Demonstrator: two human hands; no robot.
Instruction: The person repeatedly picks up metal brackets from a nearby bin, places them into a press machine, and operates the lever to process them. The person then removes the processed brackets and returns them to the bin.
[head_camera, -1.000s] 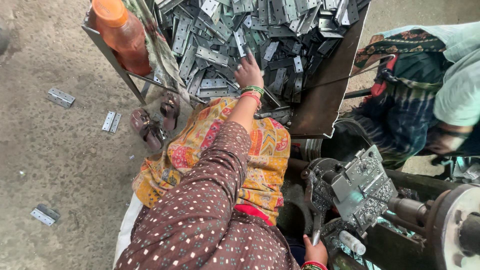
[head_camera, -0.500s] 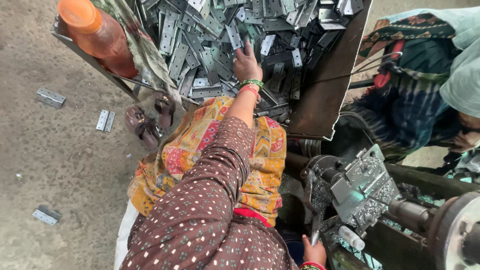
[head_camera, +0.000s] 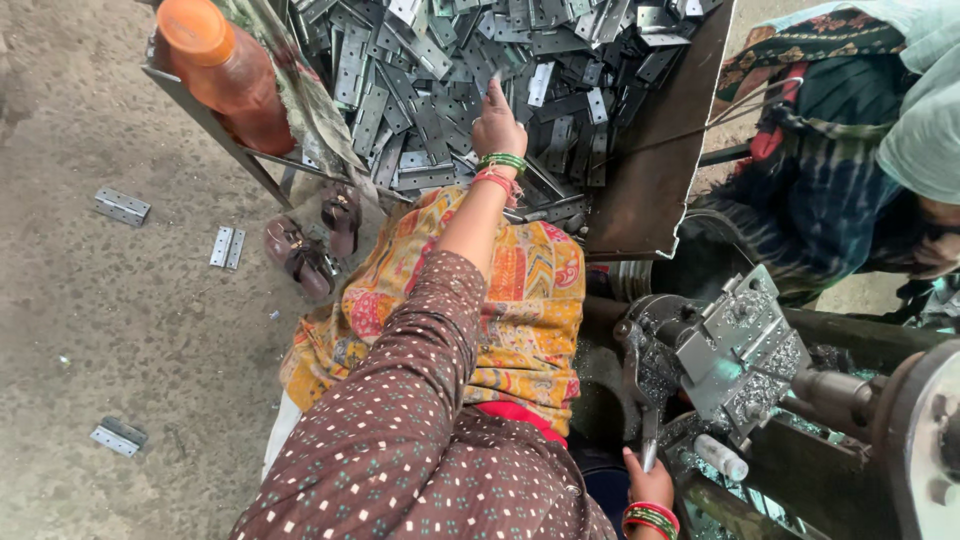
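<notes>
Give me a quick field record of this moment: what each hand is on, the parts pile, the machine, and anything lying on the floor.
left hand: reaching into the tray, on a metal hinge plate
right hand: gripping the machine lever; grip partly hidden at the frame's bottom edge
tray: dark metal, heaped with grey hinge plates
machine: grey fixture, metal shavings around it
orange bottle: at the tray's left corner
floor: loose hinges, sandals
co-worker: seated at the right

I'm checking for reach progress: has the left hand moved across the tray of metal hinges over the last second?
Yes. The left hand has pushed slightly farther into the hinge pile, away from the tray's near edge, with a hinge now at its fingertips.
</notes>
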